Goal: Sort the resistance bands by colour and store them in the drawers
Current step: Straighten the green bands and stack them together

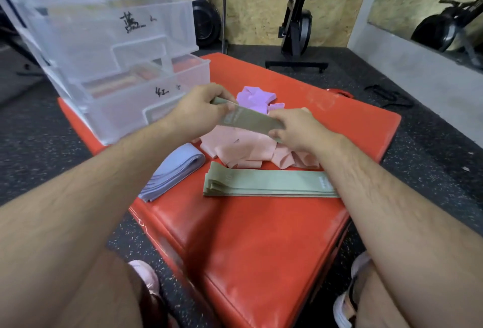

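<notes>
Green band (251,118) — print (231,119) blurred, drawer (122,111) marks (162,91) illegible

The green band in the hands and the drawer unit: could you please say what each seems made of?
The green band, held between left hand and right hand, looks like matte elastic fabric, probably: it bends softly and shows no shine. The drawer unit looks like frosted translucent plastic: the stored bands show dimly through its walls.

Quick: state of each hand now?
Left hand: grip closed on one end of the green band.
Right hand: grip closed on its other end.
</notes>
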The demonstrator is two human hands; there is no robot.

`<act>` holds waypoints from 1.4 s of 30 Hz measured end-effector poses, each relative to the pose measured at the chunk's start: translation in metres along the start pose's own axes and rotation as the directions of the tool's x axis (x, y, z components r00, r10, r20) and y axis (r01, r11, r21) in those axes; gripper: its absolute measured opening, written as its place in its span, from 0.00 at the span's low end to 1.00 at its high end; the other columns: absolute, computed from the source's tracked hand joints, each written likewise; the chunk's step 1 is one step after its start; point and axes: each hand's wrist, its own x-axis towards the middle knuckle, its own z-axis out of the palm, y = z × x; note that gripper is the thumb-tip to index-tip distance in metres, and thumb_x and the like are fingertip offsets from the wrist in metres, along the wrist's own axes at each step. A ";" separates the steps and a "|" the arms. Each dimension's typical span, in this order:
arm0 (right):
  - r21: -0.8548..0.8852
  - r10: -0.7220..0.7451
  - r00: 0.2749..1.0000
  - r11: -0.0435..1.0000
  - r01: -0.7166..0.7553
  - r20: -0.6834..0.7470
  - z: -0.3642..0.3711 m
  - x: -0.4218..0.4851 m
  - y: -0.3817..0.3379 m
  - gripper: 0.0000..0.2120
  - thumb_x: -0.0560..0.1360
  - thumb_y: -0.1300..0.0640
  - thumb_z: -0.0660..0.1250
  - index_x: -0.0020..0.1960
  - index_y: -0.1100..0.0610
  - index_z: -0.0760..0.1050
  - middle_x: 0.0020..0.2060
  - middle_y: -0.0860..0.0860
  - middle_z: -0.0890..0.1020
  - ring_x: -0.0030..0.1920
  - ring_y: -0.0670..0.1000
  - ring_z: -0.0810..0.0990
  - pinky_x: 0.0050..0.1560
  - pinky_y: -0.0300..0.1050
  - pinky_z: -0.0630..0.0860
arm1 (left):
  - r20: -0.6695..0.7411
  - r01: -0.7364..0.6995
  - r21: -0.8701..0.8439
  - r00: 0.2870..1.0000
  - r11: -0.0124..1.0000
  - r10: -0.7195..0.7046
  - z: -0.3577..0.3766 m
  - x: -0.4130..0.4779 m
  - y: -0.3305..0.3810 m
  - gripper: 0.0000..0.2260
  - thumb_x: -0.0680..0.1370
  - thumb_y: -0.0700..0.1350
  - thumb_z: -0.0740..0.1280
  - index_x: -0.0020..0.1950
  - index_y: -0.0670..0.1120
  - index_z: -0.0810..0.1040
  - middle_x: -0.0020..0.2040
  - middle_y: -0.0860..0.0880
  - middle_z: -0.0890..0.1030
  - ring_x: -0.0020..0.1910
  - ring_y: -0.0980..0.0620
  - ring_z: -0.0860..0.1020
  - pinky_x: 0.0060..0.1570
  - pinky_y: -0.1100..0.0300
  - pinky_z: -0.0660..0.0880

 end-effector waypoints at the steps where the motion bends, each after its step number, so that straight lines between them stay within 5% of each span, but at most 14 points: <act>1: -0.018 0.019 1.000 1.000 -0.019 -0.002 -0.001 -0.001 0.006 0.02 0.79 0.54 0.67 0.51 0.48 0.76 0.45 0.46 0.81 0.54 0.55 0.77 0.64 0.51 0.63 | -0.005 0.018 -0.028 1.000 0.999 -0.018 -0.003 -0.001 -0.002 0.04 0.78 0.43 0.69 0.46 0.52 0.81 0.42 0.52 0.81 0.37 0.56 0.76 0.40 0.60 0.75; 4: -0.056 0.078 0.997 0.995 -0.079 -0.018 -0.010 -0.008 0.023 0.08 0.80 0.54 0.66 0.43 0.44 0.72 0.42 0.44 0.79 0.50 0.54 0.77 0.60 0.50 0.59 | -0.038 0.072 -0.128 0.996 0.989 -0.077 -0.011 -0.004 -0.010 0.04 0.78 0.44 0.69 0.45 0.51 0.82 0.40 0.53 0.81 0.37 0.57 0.76 0.39 0.64 0.73; 7: -0.021 0.173 0.985 0.985 -0.173 -0.026 -0.022 -0.018 0.043 0.01 0.78 0.52 0.68 0.47 0.49 0.77 0.43 0.46 0.82 0.51 0.53 0.77 0.57 0.50 0.61 | -0.040 0.121 -0.200 0.991 0.972 -0.132 -0.016 -0.006 -0.018 0.05 0.77 0.44 0.70 0.43 0.51 0.82 0.38 0.53 0.81 0.36 0.55 0.75 0.37 0.63 0.71; 12: 0.234 0.224 0.974 0.947 -0.222 0.016 -0.048 -0.050 0.066 0.05 0.74 0.58 0.74 0.49 0.52 0.80 0.41 0.46 0.81 0.41 0.49 0.78 0.39 0.42 0.71 | 0.027 0.264 -0.238 0.964 0.935 -0.265 -0.011 -0.015 -0.024 0.02 0.78 0.42 0.71 0.46 0.45 0.81 0.38 0.45 0.81 0.33 0.48 0.77 0.31 0.62 0.74; 15: 0.373 0.259 0.964 0.890 -0.264 0.064 -0.056 -0.068 0.077 0.09 0.74 0.59 0.76 0.52 0.51 0.80 0.43 0.47 0.84 0.42 0.47 0.81 0.42 0.41 0.73 | 0.073 0.298 -0.284 0.955 0.911 -0.289 -0.002 -0.022 -0.024 0.03 0.77 0.39 0.71 0.51 0.43 0.80 0.38 0.52 0.80 0.30 0.58 0.78 0.31 0.66 0.74; 21: 0.395 0.255 0.937 0.856 -0.334 0.239 -0.051 -0.097 0.086 0.10 0.75 0.62 0.74 0.53 0.51 0.80 0.38 0.47 0.82 0.36 0.44 0.79 0.35 0.33 0.72 | 0.098 0.311 -0.109 0.949 0.944 -0.301 0.019 -0.036 -0.035 0.05 0.74 0.43 0.75 0.46 0.50 0.80 0.38 0.47 0.80 0.32 0.51 0.76 0.34 0.59 0.75; 24: 0.266 0.252 0.940 0.913 -0.310 0.228 -0.040 -0.105 0.084 0.09 0.75 0.61 0.74 0.53 0.50 0.81 0.42 0.48 0.83 0.40 0.47 0.79 0.39 0.37 0.71 | 0.103 0.252 0.045 0.961 0.967 -0.255 0.032 -0.046 -0.036 0.04 0.74 0.45 0.74 0.46 0.49 0.80 0.34 0.51 0.77 0.30 0.53 0.73 0.30 0.62 0.67; 28: 0.082 0.248 0.947 0.960 -0.269 0.206 -0.017 -0.110 0.081 0.10 0.74 0.59 0.72 0.55 0.50 0.81 0.49 0.49 0.83 0.47 0.51 0.80 0.45 0.43 0.72 | 0.129 0.138 0.288 0.975 0.948 -0.181 0.045 -0.058 -0.035 0.06 0.75 0.45 0.73 0.51 0.48 0.81 0.43 0.47 0.81 0.39 0.48 0.77 0.34 0.60 0.69; 36: -0.267 0.189 0.966 0.954 -0.138 0.175 -0.007 -0.111 0.074 0.19 0.78 0.51 0.64 0.69 0.47 0.74 0.65 0.52 0.74 0.67 0.57 0.67 0.67 0.54 0.66 | 0.139 -0.068 0.554 0.990 0.830 -0.012 0.057 -0.060 -0.051 0.06 0.74 0.45 0.71 0.50 0.51 0.83 0.54 0.46 0.77 0.59 0.41 0.72 0.61 0.52 0.68; 39: -0.197 0.072 0.984 0.980 -0.039 0.162 -0.008 -0.111 0.060 0.20 0.79 0.52 0.61 0.70 0.45 0.73 0.67 0.50 0.75 0.68 0.56 0.67 0.68 0.54 0.64 | 0.209 -0.202 0.556 0.973 0.806 0.099 0.060 -0.066 -0.041 0.07 0.76 0.51 0.68 0.53 0.55 0.82 0.56 0.52 0.77 0.62 0.45 0.70 0.63 0.48 0.64; 42: -0.070 -0.061 0.984 0.995 0.074 0.169 -0.003 -0.109 0.038 0.19 0.77 0.51 0.66 0.67 0.45 0.74 0.63 0.48 0.77 0.66 0.54 0.68 0.65 0.50 0.63 | 0.384 -0.312 0.463 0.914 0.830 0.130 0.064 -0.070 -0.033 0.20 0.72 0.64 0.67 0.60 0.58 0.78 0.62 0.56 0.76 0.65 0.49 0.70 0.62 0.49 0.64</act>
